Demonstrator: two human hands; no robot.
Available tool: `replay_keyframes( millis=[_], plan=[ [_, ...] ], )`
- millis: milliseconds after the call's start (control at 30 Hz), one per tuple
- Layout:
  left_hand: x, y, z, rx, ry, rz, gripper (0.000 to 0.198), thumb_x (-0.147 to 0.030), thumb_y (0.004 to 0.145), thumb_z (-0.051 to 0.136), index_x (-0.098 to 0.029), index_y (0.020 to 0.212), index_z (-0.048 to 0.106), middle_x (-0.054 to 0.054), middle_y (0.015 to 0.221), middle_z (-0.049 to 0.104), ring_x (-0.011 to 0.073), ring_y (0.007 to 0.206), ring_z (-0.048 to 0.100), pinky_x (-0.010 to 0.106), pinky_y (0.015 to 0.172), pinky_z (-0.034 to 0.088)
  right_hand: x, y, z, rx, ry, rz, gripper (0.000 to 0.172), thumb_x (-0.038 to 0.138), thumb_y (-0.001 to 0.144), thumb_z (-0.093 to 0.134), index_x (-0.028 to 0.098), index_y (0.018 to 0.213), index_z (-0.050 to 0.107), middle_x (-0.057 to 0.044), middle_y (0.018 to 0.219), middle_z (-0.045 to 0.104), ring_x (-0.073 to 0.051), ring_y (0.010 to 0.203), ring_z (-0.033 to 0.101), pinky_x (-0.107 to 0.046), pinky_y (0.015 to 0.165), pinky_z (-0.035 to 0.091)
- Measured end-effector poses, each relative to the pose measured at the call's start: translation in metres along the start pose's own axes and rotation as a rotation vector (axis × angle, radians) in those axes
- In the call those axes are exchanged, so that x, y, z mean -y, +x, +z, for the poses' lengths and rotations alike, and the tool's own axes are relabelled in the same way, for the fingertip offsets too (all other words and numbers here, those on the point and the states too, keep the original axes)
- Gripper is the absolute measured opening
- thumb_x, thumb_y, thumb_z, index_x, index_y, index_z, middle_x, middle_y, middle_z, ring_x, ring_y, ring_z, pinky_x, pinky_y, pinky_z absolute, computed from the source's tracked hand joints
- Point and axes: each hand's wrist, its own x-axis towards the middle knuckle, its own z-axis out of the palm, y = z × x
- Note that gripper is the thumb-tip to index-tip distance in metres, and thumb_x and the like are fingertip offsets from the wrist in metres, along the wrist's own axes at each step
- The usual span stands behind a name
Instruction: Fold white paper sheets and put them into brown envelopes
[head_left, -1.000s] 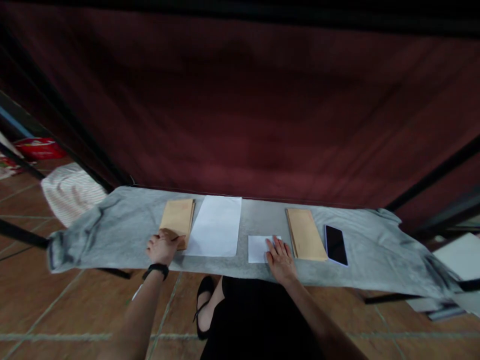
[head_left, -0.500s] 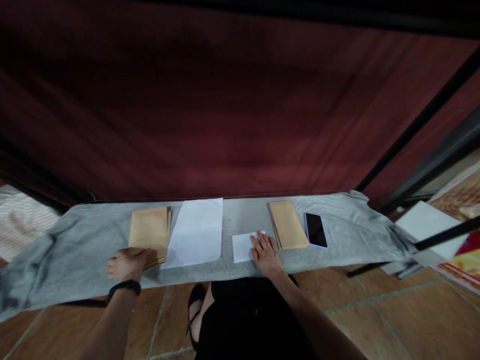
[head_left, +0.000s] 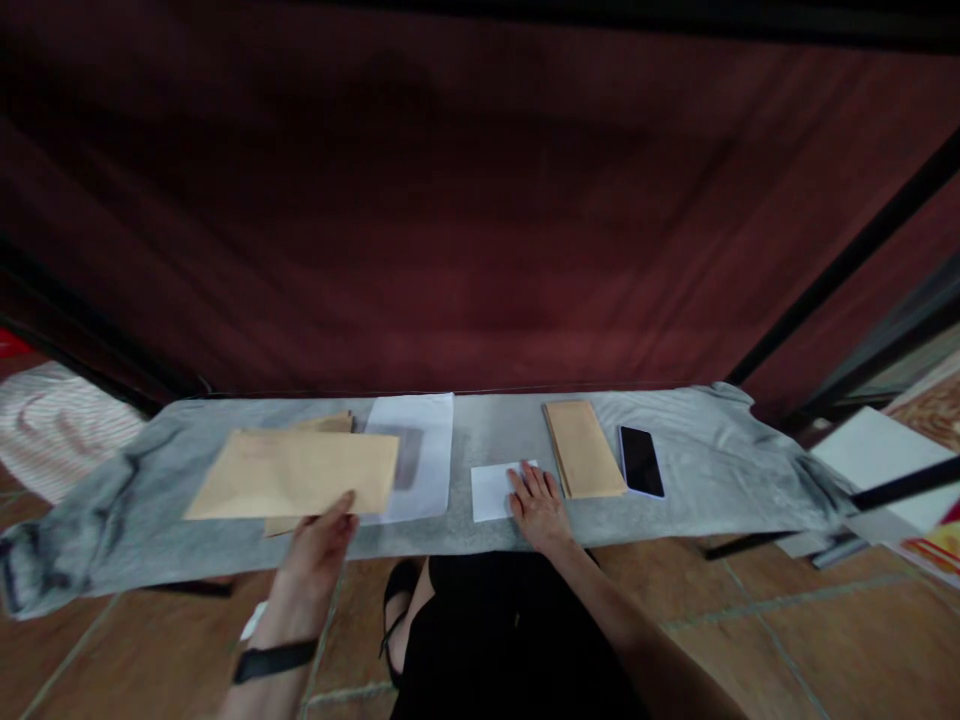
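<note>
My left hand (head_left: 324,540) pinches a brown paper envelope (head_left: 292,472) by its near edge and holds it up above the table. Under it, partly hidden, lie more brown envelopes (head_left: 326,423) and a large white sheet of paper (head_left: 427,450). My right hand (head_left: 540,508) rests flat on the right part of a small folded white paper (head_left: 491,492), fingers stretched out. To the right of that hand lies a stack of brown envelopes (head_left: 586,450).
A grey cloth (head_left: 495,425) covers the narrow table. Past the right envelope stack lies a phone (head_left: 641,462) with a dark screen. A dark red panel (head_left: 480,250) rises behind the table, and a black bar (head_left: 847,250) slants down on the right.
My left hand has taken an envelope from the left stack, lifted it and turned it sideways, moving right. My right hand stays on the small white paper.
</note>
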Motion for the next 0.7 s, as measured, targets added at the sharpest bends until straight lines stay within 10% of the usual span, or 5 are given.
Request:
replay_keyframes(
  millis=[167, 300, 467, 700],
  plan=[
    [0.086, -0.058, 0.036, 0.140, -0.132, -0.207, 0.026, 0.010, 0.070, 0.069, -0.013, 0.079, 0.063, -0.002, 0.070, 0.069, 0.0074, 0.056, 0.063, 0.015, 0.051, 0.051, 0.023, -0.001, -0.026, 0.014, 0.775, 0.207, 0.051, 0.051, 0.095, 0.049, 0.021, 0.134, 0.058, -0.012, 0.145, 0.052, -0.027, 0.136, 0.045, -0.049, 0.114, 0.033],
    [0.119, -0.085, 0.052, 0.205, -0.127, -0.329, 0.025, 0.008, 0.068, 0.073, -0.013, 0.080, 0.064, 0.000, 0.071, 0.071, 0.0088, 0.055, 0.066, 0.016, 0.052, 0.053, 0.049, -0.011, -0.046, 0.250, 1.477, 0.460, 0.057, 0.067, 0.079, 0.064, 0.021, 0.113, 0.069, -0.009, 0.105, 0.074, -0.027, 0.094, 0.071, -0.044, 0.086, 0.055],
    [0.131, -0.094, 0.052, 0.254, -0.093, -0.306, 0.028, 0.004, 0.065, 0.077, -0.014, 0.084, 0.066, 0.000, 0.076, 0.074, 0.0091, 0.059, 0.067, 0.016, 0.056, 0.054, 0.057, -0.023, -0.054, 0.216, 1.636, 0.665, 0.049, 0.054, 0.061, 0.084, 0.019, 0.092, 0.071, -0.002, 0.074, 0.073, -0.018, 0.061, 0.067, -0.031, 0.063, 0.054],
    [0.143, -0.103, 0.044, 0.327, -0.022, -0.381, 0.022, -0.004, 0.067, 0.079, -0.017, 0.080, 0.068, 0.002, 0.080, 0.075, 0.0123, 0.069, 0.069, 0.021, 0.065, 0.056, 0.048, -0.030, -0.057, 0.350, 1.649, 0.622, 0.043, 0.049, 0.062, 0.083, 0.021, 0.092, 0.069, 0.000, 0.075, 0.072, -0.018, 0.065, 0.067, -0.030, 0.061, 0.053]
  ],
)
